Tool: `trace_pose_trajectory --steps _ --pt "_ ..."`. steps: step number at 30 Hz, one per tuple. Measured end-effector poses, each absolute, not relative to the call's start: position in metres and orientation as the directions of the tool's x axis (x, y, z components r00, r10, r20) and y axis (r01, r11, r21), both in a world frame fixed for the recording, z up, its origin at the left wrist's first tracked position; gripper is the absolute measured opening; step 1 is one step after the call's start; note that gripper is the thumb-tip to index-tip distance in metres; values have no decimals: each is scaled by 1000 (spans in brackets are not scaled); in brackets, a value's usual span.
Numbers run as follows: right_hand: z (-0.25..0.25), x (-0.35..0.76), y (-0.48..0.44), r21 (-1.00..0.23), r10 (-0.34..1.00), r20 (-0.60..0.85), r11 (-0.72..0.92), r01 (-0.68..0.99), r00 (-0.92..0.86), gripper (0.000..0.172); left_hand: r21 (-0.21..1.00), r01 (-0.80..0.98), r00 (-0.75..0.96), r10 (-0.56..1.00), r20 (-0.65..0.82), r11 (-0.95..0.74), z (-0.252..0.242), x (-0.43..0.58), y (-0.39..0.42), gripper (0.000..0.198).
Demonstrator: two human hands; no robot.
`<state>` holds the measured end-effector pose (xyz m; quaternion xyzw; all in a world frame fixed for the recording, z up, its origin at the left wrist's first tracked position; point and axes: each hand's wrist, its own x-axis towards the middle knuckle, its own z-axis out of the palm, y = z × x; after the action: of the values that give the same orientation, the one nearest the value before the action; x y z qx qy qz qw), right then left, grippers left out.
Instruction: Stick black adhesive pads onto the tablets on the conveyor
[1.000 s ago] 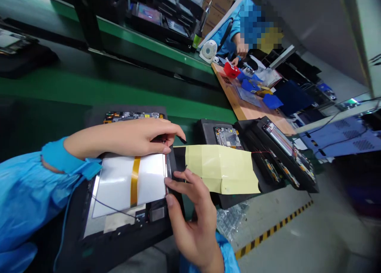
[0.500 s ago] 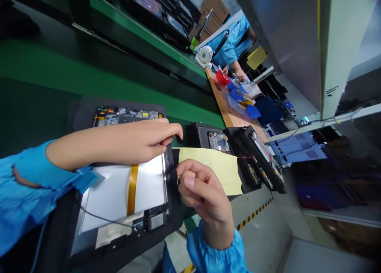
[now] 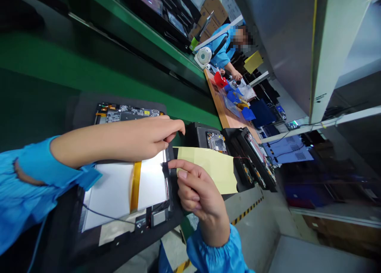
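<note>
An opened tablet (image 3: pixel 98 235) lies on a dark pad, with a circuit board (image 3: pixel 131 112) at its far end. Its white battery (image 3: pixel 113 189) is crossed by an amber tape strip (image 3: pixel 135 185). My left hand (image 3: pixel 154 136) reaches over the tablet with fingers bent and drawn together; what they hold, if anything, is hidden. My right hand (image 3: pixel 199 189) is at the battery's right edge, thumb against the side of the stretched index finger and the others curled. A small piece of black tape (image 3: pixel 165 169) is at that index fingertip, against the battery edge.
A yellow sheet (image 3: pixel 214 167) lies right of the tablet, beside another circuit board (image 3: pixel 216 142) and a stack of black device shells (image 3: pixel 256 157). Beyond are a green bench (image 3: pixel 44 74), a small white fan (image 3: pixel 204 56), blue bins (image 3: pixel 233 97) and a co-worker in blue (image 3: pixel 220 52).
My right hand has moved left, its index finger straightening to the battery's edge, where black tape now shows. My left hand has shifted slightly right.
</note>
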<state>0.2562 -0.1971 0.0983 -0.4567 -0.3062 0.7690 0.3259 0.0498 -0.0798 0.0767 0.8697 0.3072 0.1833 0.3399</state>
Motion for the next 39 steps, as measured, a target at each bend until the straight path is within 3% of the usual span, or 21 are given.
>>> trace_pose_trajectory --steps 16,29,39 --pt "104 237 -200 -849 836 -525 -527 38 -161 57 715 373 760 636 130 -591 78 54 -78 29" --pt "112 225 -192 -837 869 -495 -478 265 4 43 691 324 782 594 188 -646 69 57 -70 20" --pt "118 230 -189 -853 900 -429 -374 364 -80 47 691 316 780 592 201 -650 70 57 -71 15"
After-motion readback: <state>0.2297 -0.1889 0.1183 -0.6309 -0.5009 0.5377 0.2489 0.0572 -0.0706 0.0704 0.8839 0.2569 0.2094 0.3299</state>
